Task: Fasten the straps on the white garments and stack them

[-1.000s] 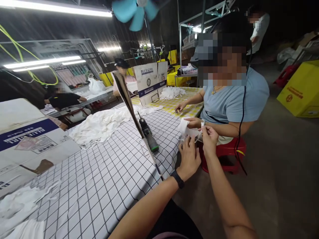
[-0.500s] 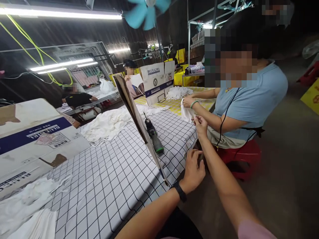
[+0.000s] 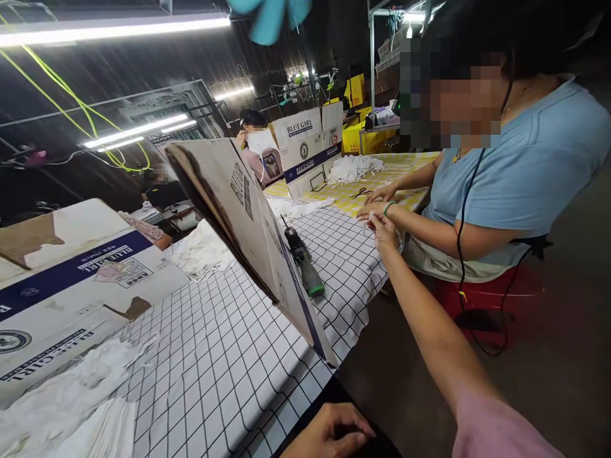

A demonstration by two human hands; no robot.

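Observation:
My right hand (image 3: pixel 384 231) reaches out over the table's right edge, thumb and fingertips pinched on a small white scrap (image 3: pixel 371 217); its exact kind is too small to make out. Right beside it are the hands (image 3: pixel 377 202) of a seated person in a blue shirt, resting on the table. Low in the view, my left hand (image 3: pixel 337 429) hangs near my lap, fingers loosely bent and thumb apart, with nothing visible in it. An upright cardboard panel (image 3: pixel 267 254) and a green-black cordless drill (image 3: pixel 304 262) are on the checked tablecloth (image 3: pixel 200 356).
Stacked white cloth pieces (image 3: pixel 102 432) and a carton (image 3: pixel 143 267) stand at left. White cloth heaps (image 3: pixel 203 251) lie behind the panel. Scissors (image 3: pixel 361 193) rest on yellow checked cloth (image 3: pixel 405 166) near another carton (image 3: pixel 305 149). A red stool (image 3: pixel 515 292) supports the person at right.
My left hand has dropped down from the table edge toward my lap. The person beside me has lowered their hands from a white cloth to the table. The view has shifted.

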